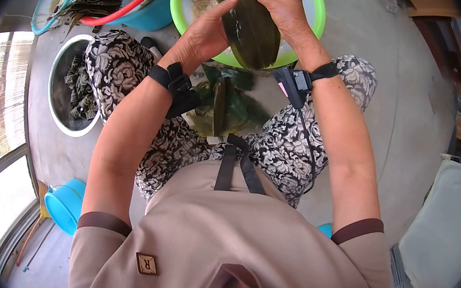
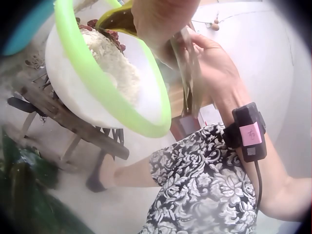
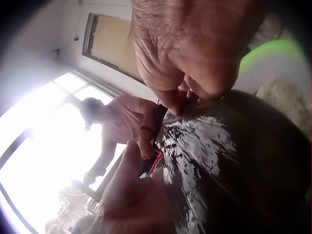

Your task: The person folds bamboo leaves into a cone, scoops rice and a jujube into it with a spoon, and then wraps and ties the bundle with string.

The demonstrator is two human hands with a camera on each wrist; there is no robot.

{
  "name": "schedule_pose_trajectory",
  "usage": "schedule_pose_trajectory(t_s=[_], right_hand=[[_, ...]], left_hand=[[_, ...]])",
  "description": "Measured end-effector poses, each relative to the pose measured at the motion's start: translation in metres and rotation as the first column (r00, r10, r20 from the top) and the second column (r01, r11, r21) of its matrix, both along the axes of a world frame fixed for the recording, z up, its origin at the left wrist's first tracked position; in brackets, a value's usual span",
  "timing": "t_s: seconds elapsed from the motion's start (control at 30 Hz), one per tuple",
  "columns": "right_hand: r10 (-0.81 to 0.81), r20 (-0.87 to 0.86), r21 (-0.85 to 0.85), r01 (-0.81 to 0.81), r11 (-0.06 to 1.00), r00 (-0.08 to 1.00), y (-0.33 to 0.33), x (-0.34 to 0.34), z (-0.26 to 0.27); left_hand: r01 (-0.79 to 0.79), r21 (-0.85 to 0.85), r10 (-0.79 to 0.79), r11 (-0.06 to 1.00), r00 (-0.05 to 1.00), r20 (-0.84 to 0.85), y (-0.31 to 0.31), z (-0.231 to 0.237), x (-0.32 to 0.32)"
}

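My left hand [image 1: 205, 34] and right hand [image 1: 287, 9] pinch the broad green leaf [image 1: 251, 35], fingers closed on its edges. I should keep tension even, avoiding splits.

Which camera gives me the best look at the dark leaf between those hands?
The head view: the leaf shows broad side on and almost whole, between left hand and right hand. The left wrist view shows only parts, the left hand covering much; the right wrist view gives a close-up, cut off at the edge.
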State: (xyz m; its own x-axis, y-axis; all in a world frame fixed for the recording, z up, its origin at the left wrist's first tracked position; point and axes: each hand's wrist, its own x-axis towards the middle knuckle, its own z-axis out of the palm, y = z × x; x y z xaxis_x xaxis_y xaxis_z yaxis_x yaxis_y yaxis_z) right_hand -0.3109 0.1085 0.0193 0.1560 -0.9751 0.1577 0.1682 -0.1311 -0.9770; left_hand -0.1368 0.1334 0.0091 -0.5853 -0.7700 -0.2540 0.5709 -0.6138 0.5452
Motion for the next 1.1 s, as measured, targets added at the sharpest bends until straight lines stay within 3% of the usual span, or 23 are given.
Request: schedule_pose_trajectory(t_s=[0.1, 0.2, 0.43, 0.47, 0.5, 0.63, 0.7, 0.77, 0.8, 0.83, 0.97, 1.07, 1.1], right_hand=[[-0.074, -0.093, -0.017, 0.073, 0.997, 0.993, 0.000, 0.000, -0.001], [-0.093, 0.014, -0.031, 0.093, 0.995, 0.996, -0.001, 0.003, -0.003], [-0.127, -0.038, -0.087, 0.123, 0.989, 0.991, 0.000, 0.008, 0.003], [-0.225, -0.312, -0.166, 0.181, 0.969, 0.923, 0.005, 0.006, 0.008], [-0.322, -0.551, -0.257, 0.211, 0.943, 0.770, 0.008, 0.006, 0.013], [-0.471, -0.487, -0.351, 0.329, 0.877, 0.735, 0.006, 0.001, 0.010], [-0.397, -0.513, -0.162, 0.369, 0.915, 0.761, 0.003, -0.018, 0.004], [-0.448, -0.439, -0.128, 0.440, 0.889, 0.779, 0.010, -0.019, -0.003], [-0.213, -0.390, 0.219, 0.315, 0.923, 0.896, 0.027, -0.013, 0.016], [0.009, -0.256, 0.530, 0.133, 0.838, 0.967, 0.035, -0.009, 0.028], [0.125, -0.262, 0.479, 0.017, 0.877, 0.957, 0.035, -0.024, -0.008], [0.198, -0.211, 0.496, -0.070, 0.866, 0.957, 0.041, -0.036, -0.018], [0.199, -0.212, 0.493, -0.071, 0.867, 0.957, 0.043, -0.037, -0.015]], left_hand=[[-0.019, -0.046, 0.021, 0.999, 0.999, 0.036, 0.003, 0.000, -0.002], [-0.048, -0.027, 0.049, 0.998, 0.997, 0.055, 0.002, 0.000, -0.004], [-0.061, -0.098, 0.069, 0.993, 0.994, 0.086, 0.000, -0.005, -0.008], [-0.080, -0.096, 0.089, 0.992, 0.992, 0.093, 0.000, -0.005, -0.009], [-0.080, -0.095, 0.088, 0.992, 0.992, 0.093, -0.001, -0.008, -0.008], [-0.099, -0.058, 0.102, 0.993, 0.993, 0.051, -0.006, -0.018, -0.003], [-0.129, -0.053, 0.131, 0.990, 0.990, 0.050, -0.008, -0.020, -0.003], [-0.192, 0.001, 0.192, 0.981, 0.981, 0.030, -0.006, -0.021, -0.002], [-0.218, 0.022, 0.215, 0.976, 0.973, 0.084, -0.003, -0.019, -0.002], [-0.221, 0.010, 0.219, 0.975, 0.972, 0.081, -0.003, -0.021, -0.002], [-0.196, -0.003, 0.194, 0.981, 0.970, 0.146, -0.002, -0.031, 0.000], [-0.191, 0.202, 0.173, 0.961, 0.980, 0.102, -0.008, -0.040, -0.001], [-0.192, 0.199, 0.175, 0.961, 0.979, 0.101, -0.011, -0.040, -0.001]])
